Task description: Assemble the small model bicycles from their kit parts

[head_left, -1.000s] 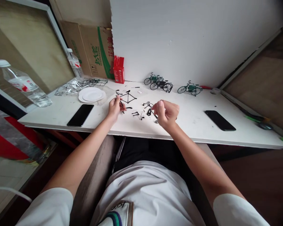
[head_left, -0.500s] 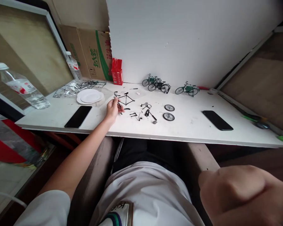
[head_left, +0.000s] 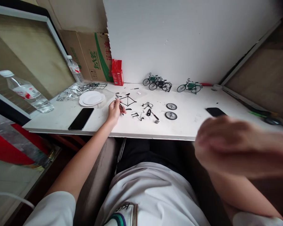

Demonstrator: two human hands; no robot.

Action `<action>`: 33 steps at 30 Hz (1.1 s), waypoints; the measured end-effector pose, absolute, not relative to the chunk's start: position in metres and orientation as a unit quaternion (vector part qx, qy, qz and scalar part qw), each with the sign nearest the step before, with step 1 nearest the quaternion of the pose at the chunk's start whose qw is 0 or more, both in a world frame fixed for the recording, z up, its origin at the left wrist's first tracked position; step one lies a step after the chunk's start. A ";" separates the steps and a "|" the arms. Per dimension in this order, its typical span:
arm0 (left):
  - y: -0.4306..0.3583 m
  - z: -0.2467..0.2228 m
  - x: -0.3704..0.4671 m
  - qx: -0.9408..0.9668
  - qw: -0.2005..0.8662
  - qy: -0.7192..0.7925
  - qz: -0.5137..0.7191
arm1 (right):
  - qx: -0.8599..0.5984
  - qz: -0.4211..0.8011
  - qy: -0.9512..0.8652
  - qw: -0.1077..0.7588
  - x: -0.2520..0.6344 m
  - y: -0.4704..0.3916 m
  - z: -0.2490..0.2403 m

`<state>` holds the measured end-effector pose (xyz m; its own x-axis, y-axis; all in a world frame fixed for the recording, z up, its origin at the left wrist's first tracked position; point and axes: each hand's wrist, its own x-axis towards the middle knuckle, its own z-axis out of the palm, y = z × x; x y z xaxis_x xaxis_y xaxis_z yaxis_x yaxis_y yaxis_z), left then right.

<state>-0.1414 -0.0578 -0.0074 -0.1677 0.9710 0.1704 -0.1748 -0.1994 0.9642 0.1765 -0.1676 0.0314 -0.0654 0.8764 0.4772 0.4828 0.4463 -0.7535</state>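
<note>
My left hand (head_left: 116, 110) rests low over the desk with its fingers pinched on a small, thin black part of a model bicycle, mostly hidden by the fingers. Just beyond it lies a black miniature bicycle frame (head_left: 131, 101) with handlebars (head_left: 118, 95) beside it. To the right are several small loose parts, among them a black chain guard (head_left: 148, 112), and two spoked wheels (head_left: 171, 115). Raised close to the camera at the right, my right hand (head_left: 224, 144) is blurred by motion; its fingers cannot be made out.
Assembled model bicycles (head_left: 190, 86) stand along the wall. White discs (head_left: 92, 98), a phone (head_left: 81, 119) and a water bottle (head_left: 29, 92) are at the left. A red box (head_left: 117, 72) stands at the back. Another phone (head_left: 215, 111) is partly behind my right hand.
My right hand has swung up and forward from beside my body, now covering part of the right phone. My left hand keeps its pinch near the frame. The whole view has shifted slightly.
</note>
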 end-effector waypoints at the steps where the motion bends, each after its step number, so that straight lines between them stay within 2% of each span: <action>1: -0.058 -0.007 -0.141 0.455 0.457 0.439 0.626 | -0.485 0.201 -0.700 0.484 0.177 -0.157 0.038; 6: -0.058 -0.005 -0.142 0.462 0.460 0.437 0.619 | -0.497 0.141 -0.694 0.502 0.197 -0.118 0.063; 10: -0.059 -0.006 -0.143 0.466 0.465 0.431 0.617 | -0.519 0.105 -0.673 0.516 0.229 -0.114 0.064; 12: -0.059 -0.006 -0.143 0.467 0.466 0.433 0.615 | -0.548 0.138 -0.688 0.455 0.243 -0.116 0.058; 16: -0.058 -0.008 -0.143 0.468 0.465 0.432 0.615 | -0.614 0.158 -0.727 0.265 0.261 -0.115 0.046; 19: -0.057 -0.010 -0.144 0.471 0.464 0.429 0.615 | -0.637 0.147 -0.729 0.202 0.264 -0.111 0.039; 22: -0.055 -0.012 -0.144 0.472 0.464 0.427 0.617 | -0.652 0.150 -0.723 0.171 0.261 -0.109 0.035; 29: -0.055 -0.011 -0.144 0.472 0.465 0.432 0.612 | -0.644 0.164 -0.723 0.192 0.257 -0.111 0.033; 33: -0.056 -0.011 -0.144 0.469 0.470 0.428 0.614 | -0.643 0.145 -0.734 0.162 0.256 -0.113 0.037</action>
<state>-0.1440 -0.0562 -0.0115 -0.1193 0.9777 0.1731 -0.1754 -0.1923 0.9655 0.2558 -0.1134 0.0370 -0.1194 0.9915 0.0519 0.8972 0.1301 -0.4219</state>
